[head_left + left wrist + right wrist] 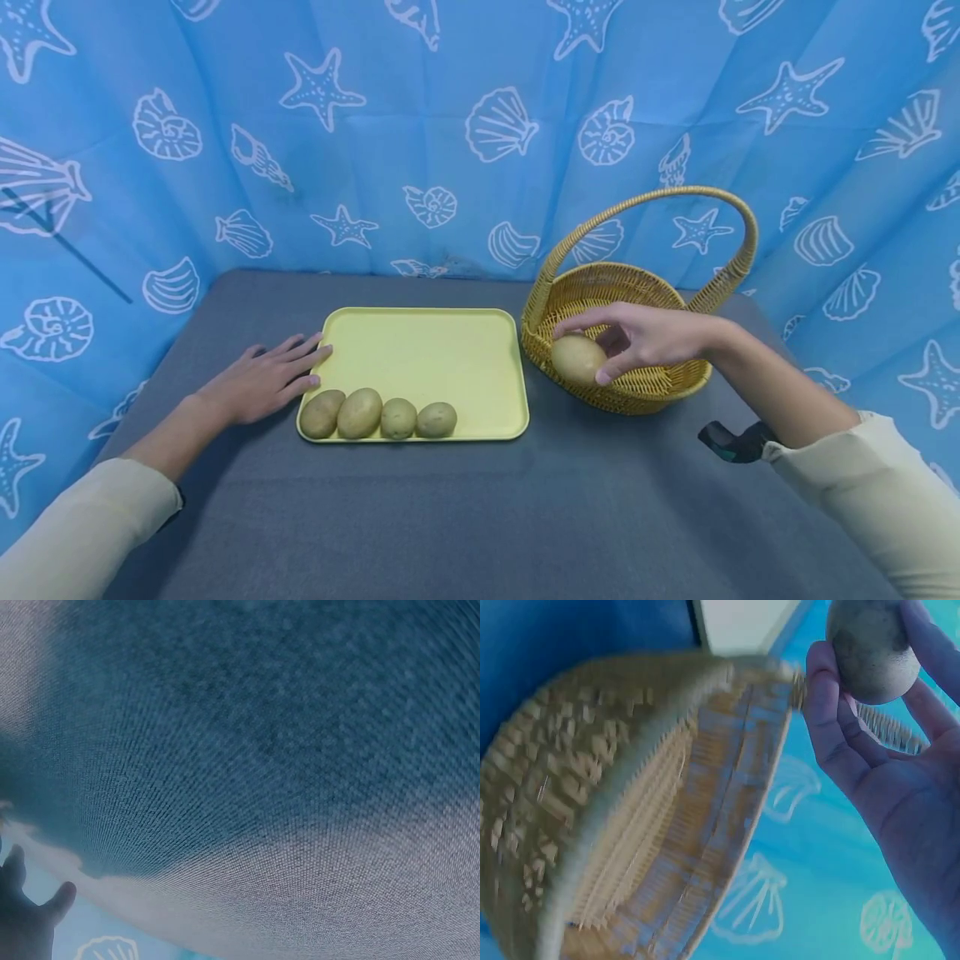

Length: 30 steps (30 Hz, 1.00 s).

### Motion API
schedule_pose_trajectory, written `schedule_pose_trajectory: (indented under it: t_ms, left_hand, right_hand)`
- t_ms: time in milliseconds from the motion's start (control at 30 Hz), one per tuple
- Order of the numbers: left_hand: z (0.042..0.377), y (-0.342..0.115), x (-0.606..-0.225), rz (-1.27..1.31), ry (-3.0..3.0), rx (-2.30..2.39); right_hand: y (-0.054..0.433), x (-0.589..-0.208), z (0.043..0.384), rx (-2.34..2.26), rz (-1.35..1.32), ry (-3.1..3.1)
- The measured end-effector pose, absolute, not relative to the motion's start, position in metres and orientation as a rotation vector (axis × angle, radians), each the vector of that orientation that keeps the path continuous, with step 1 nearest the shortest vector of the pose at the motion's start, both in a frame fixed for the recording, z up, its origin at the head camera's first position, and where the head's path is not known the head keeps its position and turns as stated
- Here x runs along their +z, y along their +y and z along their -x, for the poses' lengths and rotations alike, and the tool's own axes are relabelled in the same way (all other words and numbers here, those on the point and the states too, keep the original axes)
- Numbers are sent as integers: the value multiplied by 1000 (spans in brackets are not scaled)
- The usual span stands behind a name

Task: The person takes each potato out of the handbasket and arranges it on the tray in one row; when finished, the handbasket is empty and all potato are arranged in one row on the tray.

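My right hand (637, 335) grips a potato (577, 360) between thumb and fingers, over the near left rim of a wicker basket (626, 402). In the right wrist view the same potato (874, 652) shows a darker patch on its skin, and the basket (577, 750) lies below the hand. Fingers spread, my left hand (262, 383) rests at the left edge of a yellow tray (420, 354), its fingertips on the rim. Several potatoes (360, 414) sit in a row along the tray's near edge, starting from its left corner.
The basket's tall arched handle (675, 192) rises over the right forearm. A grey cloth (465, 517) covers the table. Behind stands a blue curtain (450, 125) printed with white shells and starfish. A dark strap (735, 442) hangs at the right cuff.
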<state>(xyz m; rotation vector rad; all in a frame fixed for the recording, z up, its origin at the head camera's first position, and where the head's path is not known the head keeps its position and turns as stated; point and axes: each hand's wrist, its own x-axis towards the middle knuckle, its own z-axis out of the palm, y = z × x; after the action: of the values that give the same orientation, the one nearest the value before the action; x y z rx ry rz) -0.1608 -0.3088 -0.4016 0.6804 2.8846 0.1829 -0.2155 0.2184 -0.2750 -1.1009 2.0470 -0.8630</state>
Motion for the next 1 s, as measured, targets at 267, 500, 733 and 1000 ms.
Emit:
schedule_pose_trajectory:
  t_ms: [267,500,733,1000]
  left_hand:
    - [161,-308,-402,-675,2886,185]
    - [161,-307,-402,-674,2888,179]
    - [161,-308,-401,-669,2884,188]
    - [161,-309,-401,-670,2885,182]
  right_hand:
    - [178,-297,200,-859,1121,1966]
    - [149,-319,192,-774,1184,2015]
    - [131,-333,190,-716,1224,2065]
    - [117,-348,190,-705,1248,2073]
